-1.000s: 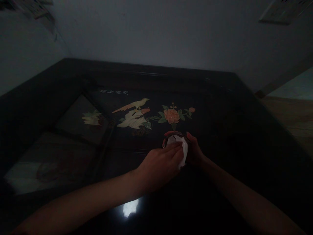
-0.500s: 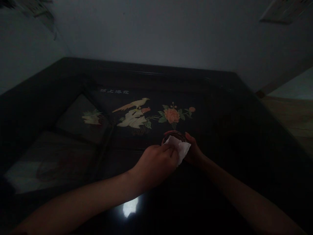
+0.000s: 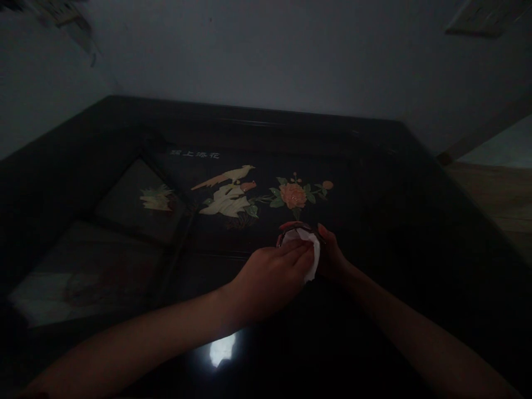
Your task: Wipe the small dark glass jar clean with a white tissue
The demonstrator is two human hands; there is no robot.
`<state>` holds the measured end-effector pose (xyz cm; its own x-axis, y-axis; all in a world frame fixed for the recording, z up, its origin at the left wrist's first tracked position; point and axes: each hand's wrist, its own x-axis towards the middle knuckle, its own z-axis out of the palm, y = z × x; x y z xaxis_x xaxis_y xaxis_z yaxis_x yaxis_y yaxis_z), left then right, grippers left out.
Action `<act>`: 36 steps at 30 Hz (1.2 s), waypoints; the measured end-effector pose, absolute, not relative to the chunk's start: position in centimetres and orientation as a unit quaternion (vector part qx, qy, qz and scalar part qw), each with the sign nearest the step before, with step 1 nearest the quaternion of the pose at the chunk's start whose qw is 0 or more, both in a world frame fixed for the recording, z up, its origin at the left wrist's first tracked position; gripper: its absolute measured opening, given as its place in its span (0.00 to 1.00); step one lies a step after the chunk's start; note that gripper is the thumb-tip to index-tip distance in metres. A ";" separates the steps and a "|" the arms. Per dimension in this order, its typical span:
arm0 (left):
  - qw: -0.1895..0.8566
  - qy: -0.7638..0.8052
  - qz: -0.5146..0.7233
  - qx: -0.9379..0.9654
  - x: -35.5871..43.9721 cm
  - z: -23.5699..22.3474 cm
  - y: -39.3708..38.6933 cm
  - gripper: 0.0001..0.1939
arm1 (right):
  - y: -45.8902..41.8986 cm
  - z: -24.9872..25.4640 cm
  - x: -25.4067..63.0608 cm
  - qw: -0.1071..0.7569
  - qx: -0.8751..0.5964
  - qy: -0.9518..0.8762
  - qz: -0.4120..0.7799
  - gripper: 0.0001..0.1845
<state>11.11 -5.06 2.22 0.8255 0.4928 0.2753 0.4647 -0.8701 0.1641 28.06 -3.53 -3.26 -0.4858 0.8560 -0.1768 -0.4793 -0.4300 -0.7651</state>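
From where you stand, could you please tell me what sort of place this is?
Probably a dim room in a home: there's a dark, glossy tabletop decorated with a bird and flower, beside a plain wall.

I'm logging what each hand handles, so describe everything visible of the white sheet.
The white sheet looks thin, soft and crumpled, paper or cloth, I cannot tell which. The left hand grips it, fingers covering its middle, apparently against the dark, rounded object that the right hand holds. One uneven edge hangs toward the right.
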 end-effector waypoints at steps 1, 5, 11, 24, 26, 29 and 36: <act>0.026 0.259 0.158 0.953 11.1 2.1 -5.1 0.16 | -3.5 -3.3 28.1 0.422 -0.285 -0.323 0.798 0.32; -0.019 0.282 0.130 0.950 11.1 2.3 -5.3 0.17 | -3.4 -3.5 28.0 0.427 -0.284 -0.306 0.802 0.31; -0.014 0.266 0.121 0.956 11.2 3.2 -5.6 0.13 | -3.2 -3.9 28.0 0.434 -0.274 -0.333 0.791 0.31; -0.011 0.283 0.122 0.951 11.2 2.9 -5.5 0.15 | -3.4 -3.3 27.8 0.433 -0.286 -0.316 0.795 0.32; 0.017 0.272 0.113 0.955 11.2 3.4 -5.4 0.12 | -3.3 -3.3 27.8 0.436 -0.289 -0.324 0.788 0.32; 0.070 0.268 0.112 0.954 11.2 3.6 -5.3 0.11 | -3.3 -3.3 27.8 0.439 -0.291 -0.332 0.782 0.32; 0.038 0.260 0.150 0.953 11.2 2.2 -5.2 0.13 | -3.3 -3.2 27.9 0.433 -0.292 -0.312 0.794 0.32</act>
<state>11.16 -5.20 2.23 0.8192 0.5079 0.2663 0.4850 -0.8614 0.1509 27.86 -3.27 -3.21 -0.4548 0.8692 -0.1939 -0.5041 -0.4308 -0.7485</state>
